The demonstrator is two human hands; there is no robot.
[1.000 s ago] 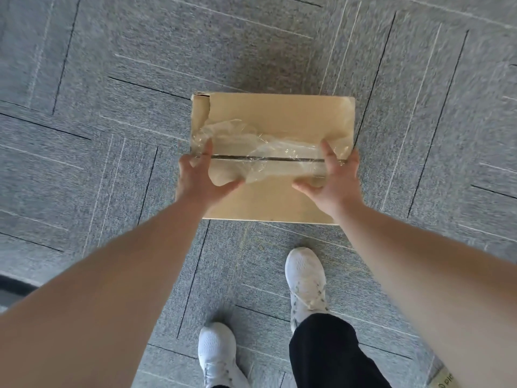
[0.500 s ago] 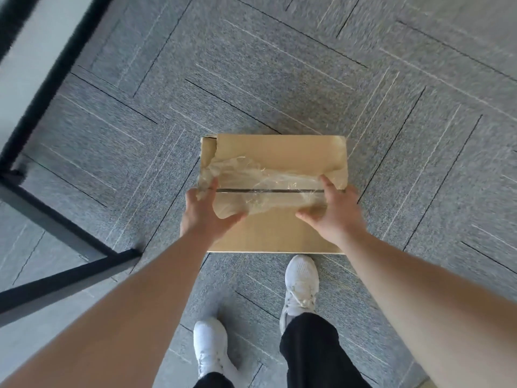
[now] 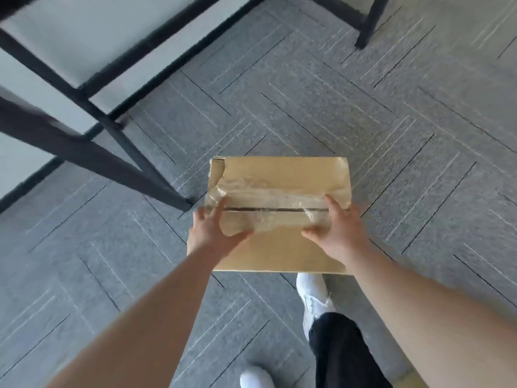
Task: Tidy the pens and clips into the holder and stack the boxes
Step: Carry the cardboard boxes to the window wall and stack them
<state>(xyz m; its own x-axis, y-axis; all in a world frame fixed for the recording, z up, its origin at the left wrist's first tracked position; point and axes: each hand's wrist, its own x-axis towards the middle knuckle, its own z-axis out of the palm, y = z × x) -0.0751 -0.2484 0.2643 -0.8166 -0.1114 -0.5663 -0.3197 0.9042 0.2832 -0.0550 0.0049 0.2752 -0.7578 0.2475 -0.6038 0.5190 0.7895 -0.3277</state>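
Held up over the grey carpet (image 3: 321, 107): one cardboard box (image 3: 282, 175), top flaps closed, a dark seam running across the middle under crumpled clear tape (image 3: 268, 203). Torn at the far left corner of the box. Left hand (image 3: 208, 233) clamped on the left end of the box, thumb laid over the top below the seam, a finger reaching up onto the tape. Right hand (image 3: 337, 233) gripping the right end of the box the same way, thumb on the top, index finger stretched toward the seam. Below the near edge of the box, a white shoe (image 3: 313, 295) and a black trouser leg (image 3: 341, 351); a second white shoe (image 3: 256, 378) lower still.

Against half a second ago: same grasp on both ends, same level box, hands unmoved on it. Black table legs (image 3: 117, 141), then only at the far left of the box, now much larger, one foot ending just left of the box's left edge. More black frame (image 3: 369, 23) newly in sight far above and right of the box. Pale floor strip (image 3: 64, 37) beyond the legs now wider. Shoes shifted, the rear one nearly out of sight.
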